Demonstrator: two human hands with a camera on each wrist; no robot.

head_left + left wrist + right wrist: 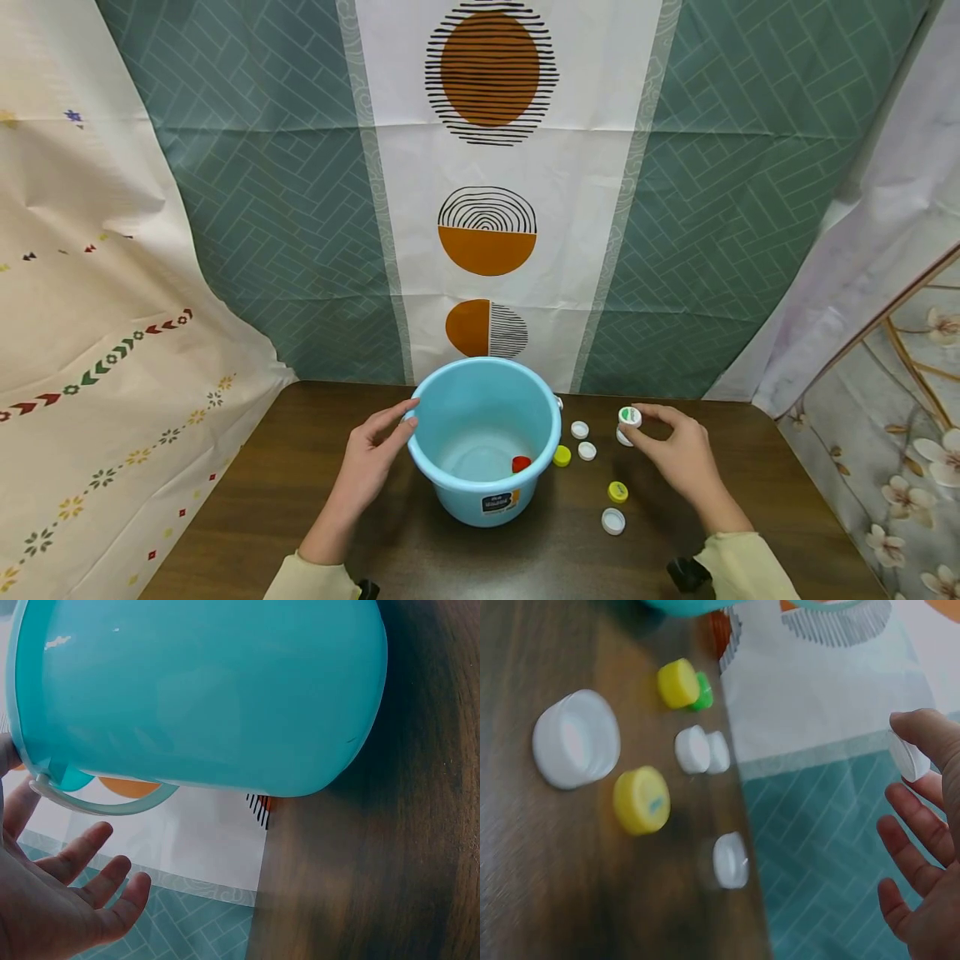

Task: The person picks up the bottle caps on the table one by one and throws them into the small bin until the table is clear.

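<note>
A light blue bucket (486,500) stands on the table, a red bottle cap (521,463) lying on its floor. My left hand (372,446) holds the bucket's left rim between thumb and index finger. In the left wrist view its other fingers (124,900) spread apart beneath the pale handle (112,806). Right of the bucket, my right hand (678,454) pinches a white bottle cap (629,416) with a green print on top. That cap is raised off the table, above another white cap (623,437) that it partly covers in the head view.
Between bucket and right hand lie two small white caps (580,430) and a yellow cap (562,456). Nearer the front are another yellow cap (617,492) and a larger white cap (612,522). A green cap (703,691) shows behind one yellow cap. Patterned cloth (285,208) hangs behind the table.
</note>
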